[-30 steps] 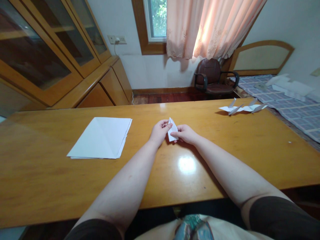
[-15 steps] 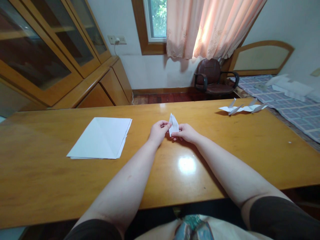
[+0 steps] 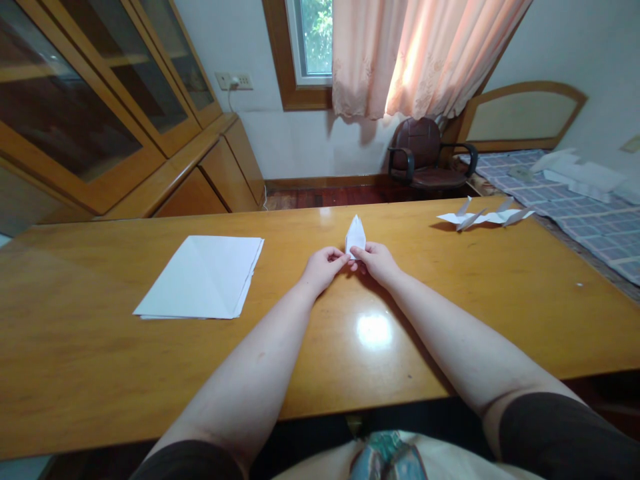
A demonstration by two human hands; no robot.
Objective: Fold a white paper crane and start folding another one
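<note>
A small piece of folded white paper [image 3: 356,237], pointed at its far end, is held just above the table [image 3: 310,360]. My right hand [image 3: 381,263] pinches its near right part, thumb on top and fingers beneath. The thumb and fingertips of my left hand [image 3: 323,267] close on its lower left corner. Part of the paper's near edge is hidden by the fingers.
A stack of white square sheets [image 3: 205,277] lies on the left of the table. Several folded paper cranes [image 3: 485,217] stand at the far right. Beyond the table are a brown chair [image 3: 423,153], a bed [image 3: 580,200] and a wooden cabinet [image 3: 190,193].
The folded paper has shifted slightly right and away from me, and turned so its broad face shows. My left fingers have slid from its side down to its lower left corner.
</note>
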